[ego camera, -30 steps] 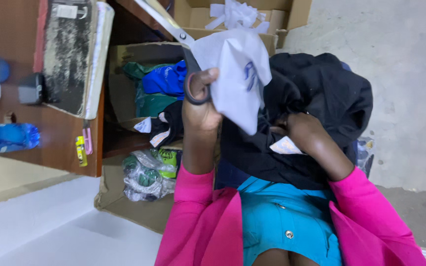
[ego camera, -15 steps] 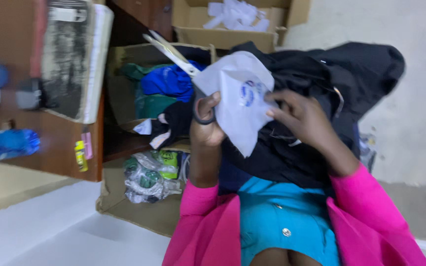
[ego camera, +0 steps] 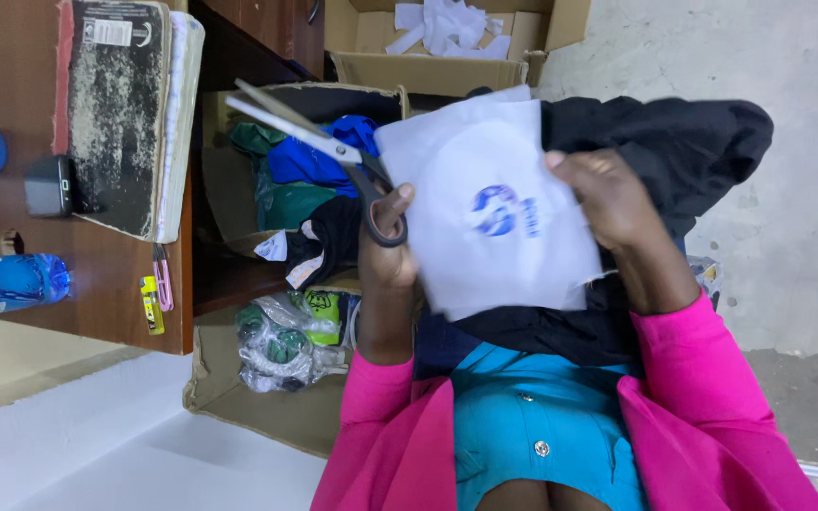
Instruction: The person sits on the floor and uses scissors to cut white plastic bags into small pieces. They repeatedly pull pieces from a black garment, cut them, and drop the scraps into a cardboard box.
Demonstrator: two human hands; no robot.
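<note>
White fabric sheet (ego camera: 485,227) carries a blue emblem. Black-handled scissors (ego camera: 333,151) show silver blades. Pink sleeves (ego camera: 693,378) flank a turquoise garment (ego camera: 532,416).

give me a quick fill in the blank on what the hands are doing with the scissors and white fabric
1. The left hand holds a pair of ____ with the blades open.
2. The right hand grips a white fabric piece bearing a ____ printed emblem.
3. Under the white piece lies a ____ garment.

Missing words: scissors; blue; black
</note>
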